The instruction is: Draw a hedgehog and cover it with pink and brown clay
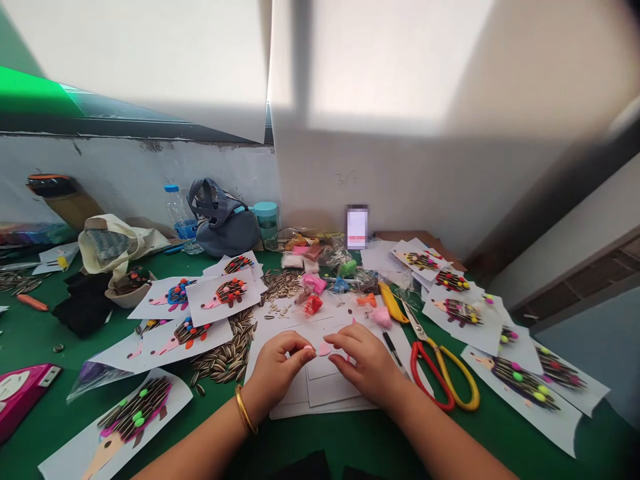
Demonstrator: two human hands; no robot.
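Over white paper (295, 393) at the centre of the green table, my left hand (281, 363) pinches a small bit of pink clay (308, 347) between thumb and fingertips. My right hand (367, 360) is just to the right, its thumb and fingers apart, beside a flat pink clay piece (325, 348). Whether the right fingers touch that piece is unclear. Beyond the hands lie a red clay lump (313, 305) and a pink clay lump (381, 317) in wrapping. A black pen (393, 349) rests right of my right hand.
Scissors (443, 373) with red and yellow handles lie at the right. Sunflower seeds (227, 350) are heaped left of the paper. Hedgehog pictures (225, 293) (525, 387) lie on both sides. A phone (357, 228), a blue-grey bag (227, 230) and a water bottle (183, 223) stand by the wall.
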